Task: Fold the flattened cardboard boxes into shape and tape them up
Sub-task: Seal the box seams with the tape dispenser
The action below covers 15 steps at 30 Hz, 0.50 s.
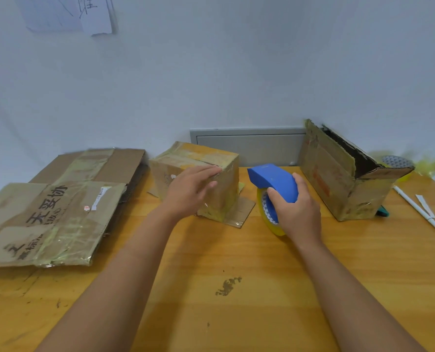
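A small folded cardboard box (186, 158) stands in the middle of the wooden table (211, 262), its bottom flaps spread on the tabletop. My left hand (189, 190) rests on the box's near top edge with straight fingers. Just to the right, my right hand (296, 208) grips a blue tape dispenser (272, 180) that holds a roll of yellowish tape (268, 214); it stands on the table beside the box. A stack of flattened cardboard boxes (51, 212) with black writing lies at the left.
A larger open cardboard box (338, 174) lies on its side at the right, near the wall. White pens (417, 208) and a teal object (383, 212) lie beside it. A grey panel (249, 146) sits against the wall behind.
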Motion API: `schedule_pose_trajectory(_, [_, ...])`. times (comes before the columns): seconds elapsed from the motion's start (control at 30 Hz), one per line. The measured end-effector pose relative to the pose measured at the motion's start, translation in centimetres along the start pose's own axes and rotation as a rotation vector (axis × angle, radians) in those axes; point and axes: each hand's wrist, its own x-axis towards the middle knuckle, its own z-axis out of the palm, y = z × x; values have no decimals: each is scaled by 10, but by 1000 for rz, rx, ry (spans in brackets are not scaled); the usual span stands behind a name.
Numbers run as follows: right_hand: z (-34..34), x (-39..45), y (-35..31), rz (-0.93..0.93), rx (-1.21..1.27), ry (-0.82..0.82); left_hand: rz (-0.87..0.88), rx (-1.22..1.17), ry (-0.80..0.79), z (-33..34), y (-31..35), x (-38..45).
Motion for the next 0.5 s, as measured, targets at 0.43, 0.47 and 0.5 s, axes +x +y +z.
schedule_pose_trajectory(0.43, [-1, 0, -1, 0, -7, -4, 6, -44, 46, 7, -3, 1])
schedule_pose_trajectory(0.47, [-1, 1, -1, 3, -8, -4, 2, -55, 38, 6, -4, 0])
schedule_pose_trajectory(0.5, [0, 1, -1, 6, -9, -3, -5, -67, 35, 6, -5, -1])
